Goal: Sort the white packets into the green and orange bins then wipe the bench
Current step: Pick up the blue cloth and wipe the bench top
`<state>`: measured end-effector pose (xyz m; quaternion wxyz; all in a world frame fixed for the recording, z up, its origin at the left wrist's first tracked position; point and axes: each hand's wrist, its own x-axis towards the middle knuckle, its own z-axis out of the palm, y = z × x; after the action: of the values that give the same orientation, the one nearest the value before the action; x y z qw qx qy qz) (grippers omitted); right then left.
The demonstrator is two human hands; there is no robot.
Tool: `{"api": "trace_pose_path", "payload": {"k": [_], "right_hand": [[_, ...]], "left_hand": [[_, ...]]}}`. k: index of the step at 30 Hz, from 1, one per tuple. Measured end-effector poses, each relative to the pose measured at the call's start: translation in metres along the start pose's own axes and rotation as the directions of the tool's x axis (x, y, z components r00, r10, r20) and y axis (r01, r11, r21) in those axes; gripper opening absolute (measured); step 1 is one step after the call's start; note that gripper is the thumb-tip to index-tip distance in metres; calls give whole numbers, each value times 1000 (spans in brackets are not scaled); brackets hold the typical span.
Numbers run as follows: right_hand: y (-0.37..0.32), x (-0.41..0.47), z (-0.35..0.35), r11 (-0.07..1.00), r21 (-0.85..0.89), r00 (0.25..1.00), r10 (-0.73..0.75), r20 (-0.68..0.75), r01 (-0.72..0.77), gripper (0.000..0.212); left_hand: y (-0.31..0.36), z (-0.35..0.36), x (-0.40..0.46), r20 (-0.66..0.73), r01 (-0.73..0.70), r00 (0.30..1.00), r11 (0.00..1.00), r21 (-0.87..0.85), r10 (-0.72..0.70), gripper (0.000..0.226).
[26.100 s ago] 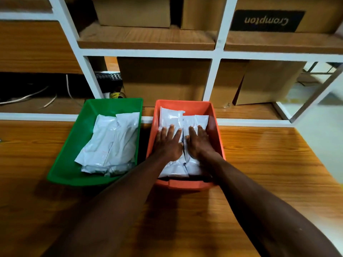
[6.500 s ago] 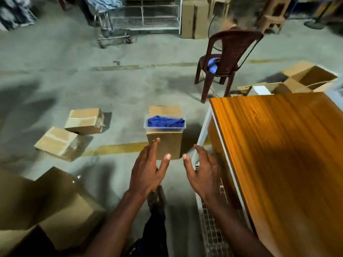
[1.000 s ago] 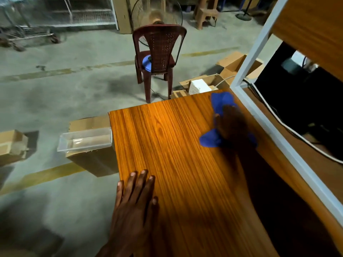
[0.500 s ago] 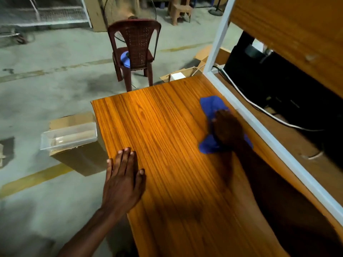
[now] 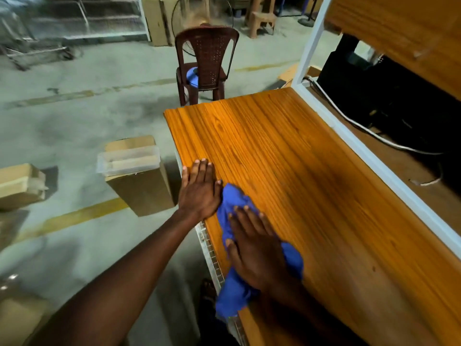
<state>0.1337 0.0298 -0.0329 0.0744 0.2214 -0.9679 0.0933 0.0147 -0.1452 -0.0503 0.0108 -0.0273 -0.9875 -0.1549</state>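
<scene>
A blue cloth [image 5: 238, 203] is being pressed flat against the wooden bench [image 5: 287, 156] by the right hand [image 5: 259, 248], whose palm is lying down on it with the fingers stretched out and slightly spread; nothing is being gripped, the cloth is only being pinned under the open palm. The cloth is bunched along the near left edge of the bench, and its near end is hanging over that edge. The left hand [image 5: 199, 191] is being held flat and open on the bench edge, just left of and beyond the right hand, its fingers straight and together; its thumb side is touching the far part of the cloth, and nothing is being held in it.

To the left of the bench, on the concrete floor [image 5: 74, 116], a clear plastic tub [image 5: 128, 159] is being carried on top of a cardboard box [image 5: 142, 188]; another box [image 5: 21, 186] is lying well apart at the left edge. Beyond the far end of the bench a dark red plastic chair [image 5: 207, 61] is standing. Along the right side a white frame [image 5: 374, 156] is bordering the bench, with a white cable [image 5: 361, 126] lying behind it.
</scene>
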Motion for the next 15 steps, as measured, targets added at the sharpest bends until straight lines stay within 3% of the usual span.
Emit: {"api": "trace_pose_path", "payload": {"k": [3, 6, 10, 13, 15], "right_hand": [[25, -30, -4, 999, -18, 1000, -29, -2, 29, 57], [107, -42, -6, 977, 1, 976, 215, 8, -215, 56], [241, -78, -43, 808, -76, 809, 588, 26, -585, 72], [305, -110, -75, 713, -105, 717, 697, 2, -693, 83], [317, -116, -81, 700, -107, 702, 712, 23, -706, 83]], "left_hand": [[3, -3, -1, 70, 11, 997, 999, 50, -14, 68], [6, -2, -3, 104, 9, 994, 997, 71, -16, 78], [21, 3, -15, 111, 11, 994, 997, 83, -20, 83], [35, 8, -26, 114, 19, 993, 995, 96, -30, 82], [44, 12, -31, 102, 25, 994, 994, 107, -36, 82]]}}
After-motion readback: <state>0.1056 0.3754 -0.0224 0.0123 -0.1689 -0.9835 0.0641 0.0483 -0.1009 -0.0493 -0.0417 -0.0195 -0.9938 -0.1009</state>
